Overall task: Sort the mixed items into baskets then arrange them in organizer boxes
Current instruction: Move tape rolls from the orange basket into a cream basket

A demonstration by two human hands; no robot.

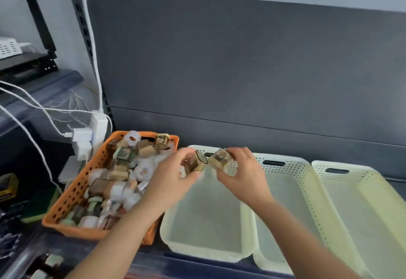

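An orange perforated basket (72,193) at the left is heaped with mixed small items: brown clear-lidded boxes, white round rolls and greenish pieces. My left hand (173,177) holds a small brown box (197,162) in its curled fingers. My right hand (243,173) grips a second brown box (220,158). Both boxes hover close together, above the far end of the leftmost white basket (206,250), which holds nothing I can see.
Two more white perforated baskets (283,164) (342,169) stand in a row to the right, with nothing visible inside. A dark grey back panel rises behind the shelf. White chargers and cables (87,133) hang to the left of the orange basket.
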